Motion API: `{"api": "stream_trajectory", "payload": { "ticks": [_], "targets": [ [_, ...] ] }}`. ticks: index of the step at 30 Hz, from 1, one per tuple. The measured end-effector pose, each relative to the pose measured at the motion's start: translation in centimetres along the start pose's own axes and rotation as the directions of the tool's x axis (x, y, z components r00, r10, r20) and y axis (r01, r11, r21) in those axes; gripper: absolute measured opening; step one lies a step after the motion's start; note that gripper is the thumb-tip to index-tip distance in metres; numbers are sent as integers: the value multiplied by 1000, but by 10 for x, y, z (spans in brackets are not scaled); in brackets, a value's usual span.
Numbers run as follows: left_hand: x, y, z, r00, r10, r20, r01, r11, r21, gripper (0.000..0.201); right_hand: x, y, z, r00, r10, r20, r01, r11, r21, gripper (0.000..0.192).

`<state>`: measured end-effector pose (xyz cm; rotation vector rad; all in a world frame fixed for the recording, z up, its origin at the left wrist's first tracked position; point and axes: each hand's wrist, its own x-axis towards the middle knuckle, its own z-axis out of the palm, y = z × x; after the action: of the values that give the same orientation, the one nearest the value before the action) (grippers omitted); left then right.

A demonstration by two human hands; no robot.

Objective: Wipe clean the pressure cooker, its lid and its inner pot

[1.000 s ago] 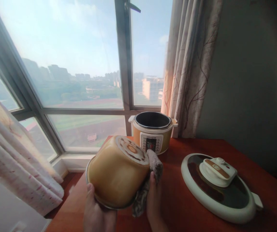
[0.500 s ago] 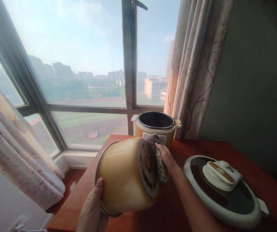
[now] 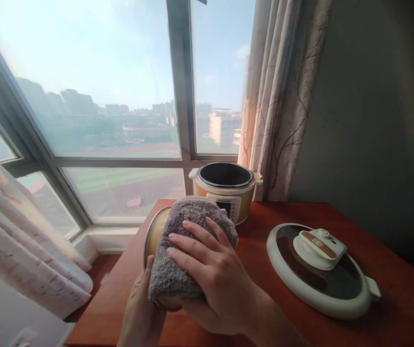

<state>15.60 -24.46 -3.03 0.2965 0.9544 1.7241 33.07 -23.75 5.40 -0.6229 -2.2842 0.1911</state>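
Note:
I hold a tan inner pot (image 3: 154,233) on its side above the near left part of the red-brown table (image 3: 264,299). My left hand (image 3: 140,313) grips the pot's rim from below. A grey towel (image 3: 185,246) is draped over the pot's side, and my right hand (image 3: 210,272) presses flat on it with fingers spread. Most of the pot is hidden under the towel and my hands.
A yellow pressure cooker base (image 3: 226,190) stands open at the table's back edge by the window. Its white and dark lid (image 3: 318,270) lies on the table to the right. Curtains hang at the left (image 3: 22,250) and behind the cooker (image 3: 275,106). A grey wall is on the right.
My right hand moved the towel from the pot's bottom onto its side and now lies flat over it. The pot has shifted slightly nearer to me.

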Motion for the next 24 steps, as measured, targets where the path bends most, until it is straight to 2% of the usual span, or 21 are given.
{"api": "stream_trajectory", "payload": {
  "ticks": [2,6,10,14,19,21,24],
  "targets": [
    [2,1,-3,1000,3,13,-3,1000,-2,68,2,7,2,1000,1,-19,-1,1000,16,56],
    [0,5,-4,997,-41,62,38,998,49,72,18,37,8,987,79,-142,-61,990,126,49],
    [0,9,-9,997,-72,20,70,994,84,74,37,74,15,951,168,-259,-98,961,260,43],
    [3,11,-15,998,-65,6,65,997,44,75,42,109,30,903,330,-274,-197,887,417,42],
    [2,10,-14,1000,-15,-26,14,999,-43,57,15,130,57,780,585,-224,-364,714,597,48],
    [0,8,-14,999,21,-43,-24,997,-76,54,-2,131,68,691,702,-170,-429,588,686,44],
    [-4,5,-13,998,58,-30,-60,995,-75,59,-28,122,82,529,843,-93,-459,377,804,46]
  ]
}}
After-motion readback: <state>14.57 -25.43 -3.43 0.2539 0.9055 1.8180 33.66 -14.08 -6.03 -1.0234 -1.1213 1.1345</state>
